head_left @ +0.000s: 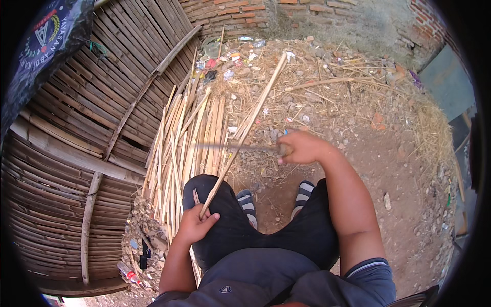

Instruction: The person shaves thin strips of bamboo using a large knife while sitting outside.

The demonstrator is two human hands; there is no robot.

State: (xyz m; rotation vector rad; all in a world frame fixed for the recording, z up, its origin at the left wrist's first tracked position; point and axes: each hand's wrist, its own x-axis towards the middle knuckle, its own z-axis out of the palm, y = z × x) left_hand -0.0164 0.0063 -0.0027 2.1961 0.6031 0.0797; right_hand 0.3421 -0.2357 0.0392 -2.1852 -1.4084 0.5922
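Observation:
Over my left thigh, my left hand (pixel 198 223) is closed around the near end of a long, pale bamboo strip (pixel 262 104). The strip slants away to the far right and looks split along its far part. My right hand (pixel 303 147) grips the short handle of a long-bladed knife (pixel 230 147), out in front of my knees. Its blade is blurred by motion and points left, crossing the strip; whether the two touch I cannot tell. Many cut bamboo strips (pixel 176 138) lie in a long pile to the left of my left knee.
A slatted bamboo wall (pixel 71 97) stands along the left, with a dark printed banner (pixel 48 56) at its top. A brick wall (pixel 327 20) closes the far side. Litter and straw (pixel 317 102) cover the ground. A grey panel (pixel 445 84) leans at the right.

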